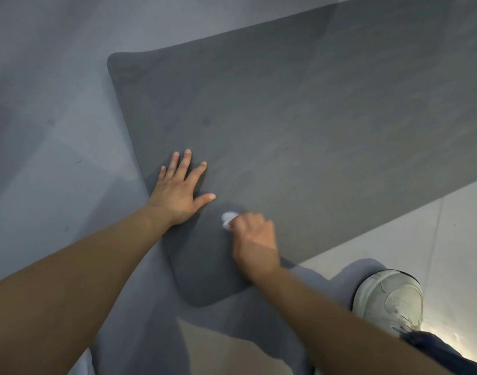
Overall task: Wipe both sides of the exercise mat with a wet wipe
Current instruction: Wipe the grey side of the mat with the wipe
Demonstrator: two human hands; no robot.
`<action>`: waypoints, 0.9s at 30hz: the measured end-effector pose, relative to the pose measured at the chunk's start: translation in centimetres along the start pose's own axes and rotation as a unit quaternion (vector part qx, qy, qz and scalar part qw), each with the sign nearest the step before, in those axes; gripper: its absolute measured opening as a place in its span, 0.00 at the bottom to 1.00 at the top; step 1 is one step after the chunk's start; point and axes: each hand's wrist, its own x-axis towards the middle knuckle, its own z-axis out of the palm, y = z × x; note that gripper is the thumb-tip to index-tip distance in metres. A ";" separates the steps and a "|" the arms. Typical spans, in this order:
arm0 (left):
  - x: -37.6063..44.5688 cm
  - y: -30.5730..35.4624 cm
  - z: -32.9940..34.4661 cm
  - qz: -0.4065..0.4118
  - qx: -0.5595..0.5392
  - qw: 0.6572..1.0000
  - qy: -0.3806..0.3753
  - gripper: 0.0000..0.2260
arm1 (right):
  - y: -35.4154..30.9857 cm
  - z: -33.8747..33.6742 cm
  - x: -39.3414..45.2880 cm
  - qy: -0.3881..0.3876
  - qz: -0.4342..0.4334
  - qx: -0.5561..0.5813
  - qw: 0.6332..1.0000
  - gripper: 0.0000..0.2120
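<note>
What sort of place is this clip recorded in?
Probably an indoor room with a hard floor, perhaps a home or gym; I cannot tell which. A grey exercise mat lies flat on pale floor tiles with visible seams, and the person's white sneaker stands beside the mat.

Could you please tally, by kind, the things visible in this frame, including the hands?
Exercise mat, grey: 1
Wet wipe, white: 1
Hands: 2, left hand flat on the mat, right hand gripping the wipe
Shoe, pale: 1
Total: 5
</note>
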 end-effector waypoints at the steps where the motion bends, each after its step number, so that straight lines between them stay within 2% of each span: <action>1: -0.1 -0.1 0.1 0.002 0.007 1.000 0.003 0.38 | -2.2 0.5 -1.6 -0.027 -0.026 0.026 0.999 0.09; 3: -0.2 -0.2 0.3 0.004 0.025 1.000 0.000 0.38 | -5.2 1.3 -4.3 -0.069 -0.063 0.059 0.994 0.07; 5: -0.3 -0.3 0.6 0.009 0.040 0.999 0.000 0.37 | -5.8 1.8 -5.3 -0.076 -0.102 0.054 0.990 0.04; 7: -0.4 -0.3 0.8 0.011 0.046 0.999 0.011 0.37 | -4.2 1.4 -4.3 -0.082 -0.144 0.041 0.985 0.05; 9: -0.3 -0.3 0.8 0.010 0.046 0.999 0.015 0.38 | -0.9 0.3 -2.2 -0.072 -0.150 0.008 0.986 0.08; 13: -0.5 0.0 0.9 0.034 0.029 0.998 0.034 0.33 | 8.8 -3.0 2.4 -0.004 -0.013 -0.078 0.997 0.07; 15: -0.5 0.3 1.1 0.083 0.010 0.995 0.059 0.27 | 12.1 -4.7 3.5 0.011 0.062 -0.100 0.993 0.05; 17: -0.6 0.8 1.6 0.142 -0.009 0.987 0.079 0.22 | 12.7 -5.2 3.6 0.022 0.107 -0.098 0.989 0.07; 19: -0.7 1.3 2.0 0.169 -0.012 0.982 0.082 0.21 | 10.7 -4.3 2.7 0.040 0.115 -0.077 0.990 0.04; 21: -0.9 1.7 2.3 0.160 -0.013 0.984 0.082 0.22 | 6.8 -2.4 0.8 0.035 0.075 -0.053 0.995 0.09; 25: -1.1 1.6 2.4 0.156 -0.019 0.983 0.090 0.23 | -3.3 0.7 -5.3 -0.068 -0.041 0.030 0.996 0.02; 27: -1.1 1.6 2.2 0.157 -0.031 0.984 0.082 0.22 | -5.6 1.4 -7.1 -0.080 -0.070 0.063 0.992 0.04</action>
